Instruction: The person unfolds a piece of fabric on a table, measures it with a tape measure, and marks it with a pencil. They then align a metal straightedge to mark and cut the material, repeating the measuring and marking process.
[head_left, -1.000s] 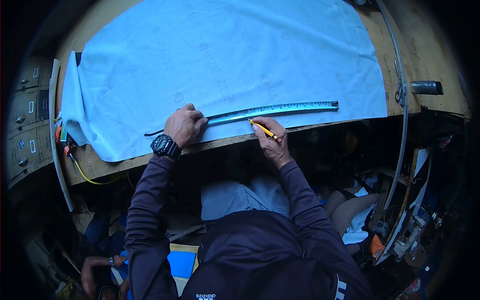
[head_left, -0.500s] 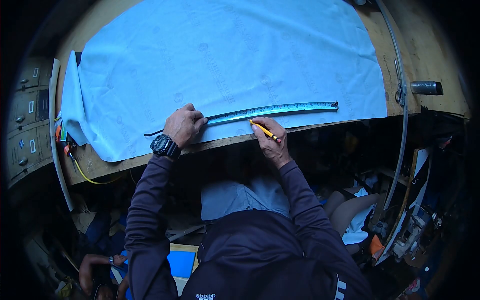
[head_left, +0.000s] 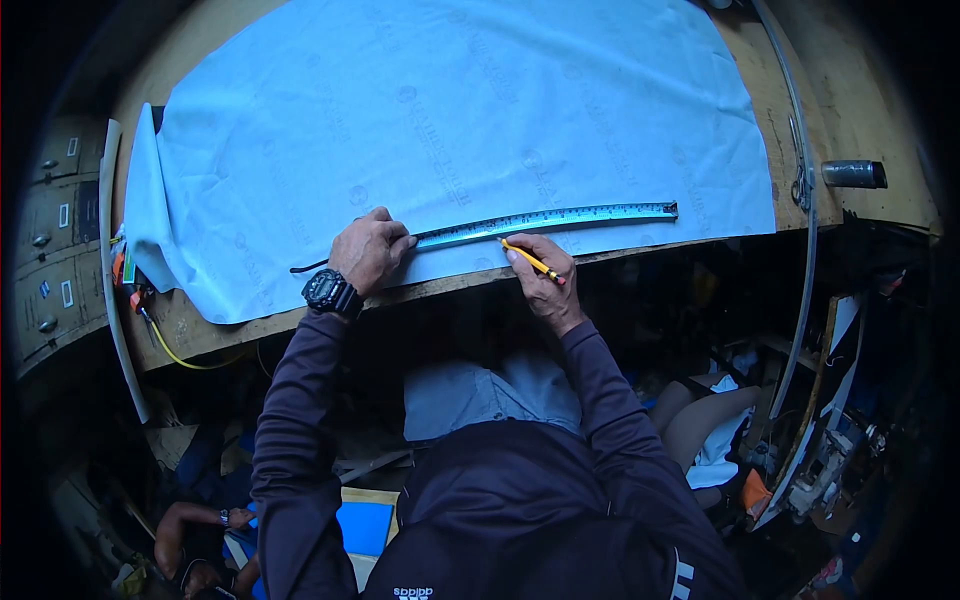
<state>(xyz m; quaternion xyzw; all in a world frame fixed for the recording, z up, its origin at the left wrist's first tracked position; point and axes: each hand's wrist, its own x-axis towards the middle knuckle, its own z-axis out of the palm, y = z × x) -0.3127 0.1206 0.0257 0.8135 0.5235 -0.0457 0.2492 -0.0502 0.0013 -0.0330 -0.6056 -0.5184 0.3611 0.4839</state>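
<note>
A large pale blue sheet [head_left: 450, 130] with faint printing lies over the wooden table. Across its near part runs a measuring tape [head_left: 550, 218], slightly curved, its far end at the right. My left hand [head_left: 368, 255], below which a black watch sits on the wrist, pinches the tape at its left part; a dark strip sticks out to the left of the hand. In my right hand [head_left: 543, 283] is a yellow pencil [head_left: 533, 260], its tip on the sheet just under the middle of the tape.
Scissors [head_left: 799, 188] and a long thin metal strip [head_left: 808, 230] lie at the right, with a dark cylinder [head_left: 854, 175] beyond. Drawers [head_left: 60, 230] stand at the left, near a yellow cable [head_left: 195, 364]. Another person [head_left: 180, 535] is at the lower left.
Both hands hold nearly the same positions on the tape and pencil. The other person at the lower left has shifted slightly.
</note>
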